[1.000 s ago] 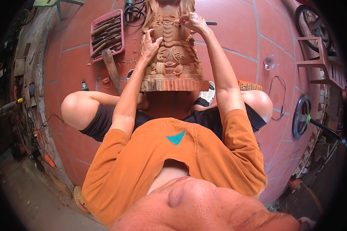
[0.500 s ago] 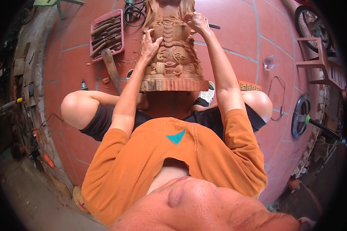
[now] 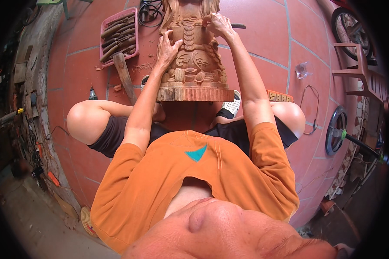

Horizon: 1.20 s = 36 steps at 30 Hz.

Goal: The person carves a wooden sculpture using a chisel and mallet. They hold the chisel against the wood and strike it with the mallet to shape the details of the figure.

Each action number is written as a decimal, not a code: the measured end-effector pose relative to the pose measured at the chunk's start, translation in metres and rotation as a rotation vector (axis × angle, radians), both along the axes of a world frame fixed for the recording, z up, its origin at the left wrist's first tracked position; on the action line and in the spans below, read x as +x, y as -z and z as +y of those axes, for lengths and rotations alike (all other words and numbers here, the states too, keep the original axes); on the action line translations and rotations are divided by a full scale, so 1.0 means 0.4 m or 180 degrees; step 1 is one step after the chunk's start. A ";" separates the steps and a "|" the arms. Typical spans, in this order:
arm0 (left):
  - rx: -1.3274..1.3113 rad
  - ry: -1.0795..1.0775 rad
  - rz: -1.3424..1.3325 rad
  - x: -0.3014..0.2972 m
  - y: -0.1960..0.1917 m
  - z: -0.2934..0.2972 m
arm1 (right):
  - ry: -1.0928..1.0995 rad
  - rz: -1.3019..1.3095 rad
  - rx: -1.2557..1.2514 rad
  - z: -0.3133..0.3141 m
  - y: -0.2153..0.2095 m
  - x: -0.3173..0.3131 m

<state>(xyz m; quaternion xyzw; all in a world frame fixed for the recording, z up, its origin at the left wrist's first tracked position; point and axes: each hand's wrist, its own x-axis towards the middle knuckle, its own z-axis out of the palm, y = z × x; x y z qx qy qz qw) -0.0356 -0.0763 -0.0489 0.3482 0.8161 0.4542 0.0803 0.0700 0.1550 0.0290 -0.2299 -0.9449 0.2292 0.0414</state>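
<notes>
A woodcarving workshop: red tiled floor (image 3: 263, 52), pink tray of chisels (image 3: 119, 36), half-carved wooden statue (image 3: 194, 56).

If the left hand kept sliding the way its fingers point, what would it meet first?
The left hand lies flat on the wooden carving, fingers pointing up the picture. Going on, it would likely just ride over more carved relief; nothing else shows in that line, though depth is unclear.
</notes>
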 end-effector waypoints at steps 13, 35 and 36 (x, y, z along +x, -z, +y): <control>-0.0062 -0.0010 -0.0049 0.000 -0.004 0.002 | 0.0292 0.0307 0.0284 -0.029 0.034 -0.005; -0.0040 0.0011 0.0095 -0.009 0.004 -0.001 | 0.0374 0.0377 0.0747 -0.049 0.054 -0.011; -0.0038 0.0021 0.0070 -0.008 0.002 0.001 | 0.0448 0.0325 0.0777 -0.043 0.064 -0.010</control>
